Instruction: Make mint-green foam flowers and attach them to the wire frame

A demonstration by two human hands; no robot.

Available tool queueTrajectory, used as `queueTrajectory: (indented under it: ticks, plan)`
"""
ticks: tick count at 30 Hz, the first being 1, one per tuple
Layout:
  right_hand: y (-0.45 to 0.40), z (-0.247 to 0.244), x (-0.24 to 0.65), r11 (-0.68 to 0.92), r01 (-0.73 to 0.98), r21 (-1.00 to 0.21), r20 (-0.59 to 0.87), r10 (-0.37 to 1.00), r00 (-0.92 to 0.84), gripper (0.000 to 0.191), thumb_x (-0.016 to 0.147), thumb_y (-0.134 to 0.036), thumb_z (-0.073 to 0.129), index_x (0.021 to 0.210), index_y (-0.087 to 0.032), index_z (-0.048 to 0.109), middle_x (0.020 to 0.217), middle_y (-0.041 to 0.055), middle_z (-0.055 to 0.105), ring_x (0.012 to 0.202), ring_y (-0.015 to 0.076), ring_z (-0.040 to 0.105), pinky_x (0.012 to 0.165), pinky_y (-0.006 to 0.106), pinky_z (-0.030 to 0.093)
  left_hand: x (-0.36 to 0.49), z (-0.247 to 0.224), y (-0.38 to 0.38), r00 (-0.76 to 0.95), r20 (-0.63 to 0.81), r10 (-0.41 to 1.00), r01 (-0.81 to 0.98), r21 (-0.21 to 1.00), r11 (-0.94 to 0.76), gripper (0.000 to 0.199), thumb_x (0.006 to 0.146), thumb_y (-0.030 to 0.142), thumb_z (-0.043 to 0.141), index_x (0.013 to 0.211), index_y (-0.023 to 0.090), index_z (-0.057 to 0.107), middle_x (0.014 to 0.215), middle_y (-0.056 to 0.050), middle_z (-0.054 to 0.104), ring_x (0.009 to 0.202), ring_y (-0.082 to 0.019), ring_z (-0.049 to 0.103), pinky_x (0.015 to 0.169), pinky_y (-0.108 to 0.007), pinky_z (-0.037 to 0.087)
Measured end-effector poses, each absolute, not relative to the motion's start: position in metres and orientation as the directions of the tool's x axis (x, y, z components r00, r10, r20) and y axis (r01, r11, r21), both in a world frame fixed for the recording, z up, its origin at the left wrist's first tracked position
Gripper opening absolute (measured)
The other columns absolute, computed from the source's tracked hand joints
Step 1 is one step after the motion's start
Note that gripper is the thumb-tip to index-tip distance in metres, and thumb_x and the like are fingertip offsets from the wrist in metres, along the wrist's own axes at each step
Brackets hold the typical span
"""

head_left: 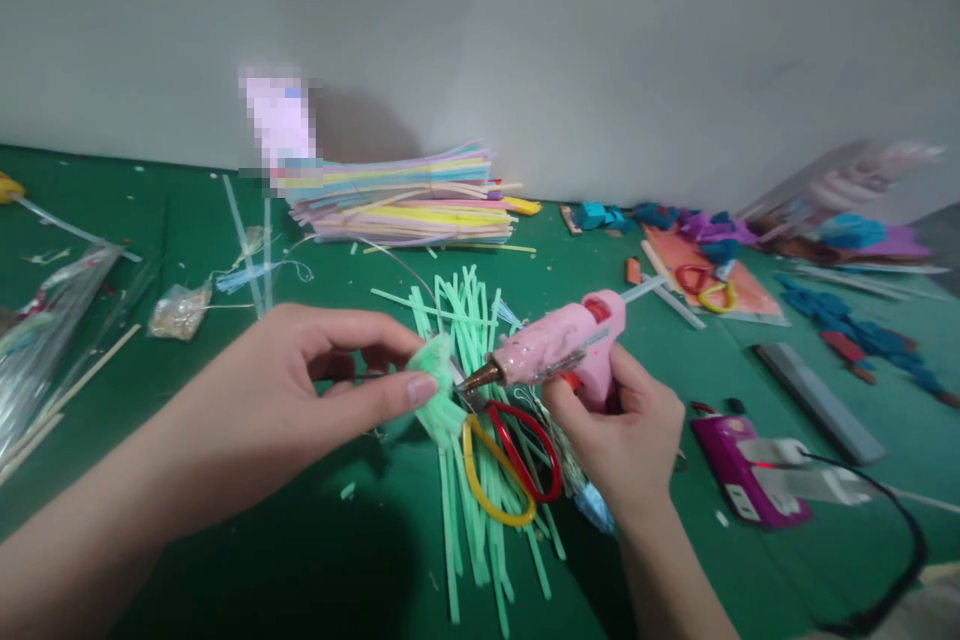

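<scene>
Between the thumb and fingers of my left hand is a fuzzy light-green piece. My right hand grips a pink glue gun, its metal nozzle pointing left at the right edge of the green piece. Whether the nozzle touches it I cannot tell. Under both lies a loose pile of light-green fuzzy stems on the green table. Scissors with one red and one yellow handle loop rest on the pile, their blades partly hidden behind the green piece and nozzle.
Bundled pastel stems lie near the wall. A purple power strip with a black cord and a grey bar are at right. Farther back are more scissors on an orange sheet. Plastic packets and a small bag lie left.
</scene>
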State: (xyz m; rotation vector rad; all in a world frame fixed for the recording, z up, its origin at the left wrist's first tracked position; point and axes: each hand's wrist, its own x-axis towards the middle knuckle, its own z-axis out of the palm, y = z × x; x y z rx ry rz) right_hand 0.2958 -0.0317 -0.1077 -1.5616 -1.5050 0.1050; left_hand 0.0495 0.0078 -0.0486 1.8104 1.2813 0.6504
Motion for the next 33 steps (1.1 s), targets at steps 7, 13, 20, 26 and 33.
queueTrajectory:
  ticks: [7,13,20,26,33]
  plan:
    - [-0.0318,-0.109,0.2969,0.205,0.729,-0.653,0.526,0.816,0.241,0.03,0.069,-0.016,0.063,0.057,-0.021,0.036,0.051,-0.01,0.028,0.047,0.0052,0.024,0.042,0.019,0.02,0.0505,-0.0483,0.0088,0.342,-0.025,0.939,0.517,0.84,-0.166,0.018,0.076,0.046,0.075,0.08,0.029,0.079,0.062,0.004,0.07,0.054,-0.009,0.058,0.046,-0.012,0.043]
    - [-0.0323,-0.1072,0.2974,0.202,0.746,-0.634,0.531,0.815,0.231,0.03,0.069,-0.016,0.063,0.057,-0.021,0.036,0.051,-0.01,0.028,0.047,0.0053,0.024,0.042,0.02,0.021,0.0473,-0.0509,0.0079,0.327,-0.048,0.944,0.521,0.842,-0.137,0.02,0.075,0.048,0.076,0.081,0.03,0.079,0.067,0.004,0.073,0.059,-0.011,0.062,0.05,-0.013,0.047]
    - [-0.0318,-0.107,0.2967,0.201,0.745,-0.636,0.531,0.814,0.234,0.029,0.069,-0.017,0.062,0.057,-0.021,0.036,0.051,-0.0099,0.028,0.047,0.0054,0.024,0.041,0.02,0.021,0.048,-0.0491,0.0093,0.333,-0.026,0.942,0.511,0.845,-0.158,0.018,0.076,0.046,0.076,0.08,0.029,0.079,0.065,0.004,0.072,0.057,-0.009,0.061,0.049,-0.011,0.045]
    - [-0.0309,-0.1079,0.2962,0.216,0.753,-0.621,0.556,0.799,0.229,0.031,0.068,-0.016,0.062,0.056,-0.021,0.035,0.05,-0.0101,0.028,0.047,0.0047,0.024,0.041,0.019,0.021,0.0486,-0.0522,0.0103,0.368,-0.011,0.93,0.511,0.838,-0.193,0.017,0.075,0.046,0.076,0.081,0.03,0.079,0.068,0.005,0.074,0.058,-0.009,0.063,0.049,-0.01,0.047]
    - [-0.031,-0.1085,0.2968,0.229,0.75,-0.62,0.561,0.798,0.221,0.031,0.068,-0.015,0.063,0.056,-0.021,0.034,0.05,-0.0103,0.028,0.047,0.0044,0.024,0.041,0.019,0.021,0.0468,-0.0529,0.0121,0.373,-0.011,0.928,0.516,0.834,-0.197,0.017,0.076,0.045,0.075,0.082,0.03,0.078,0.066,0.006,0.074,0.057,-0.009,0.063,0.048,-0.009,0.047]
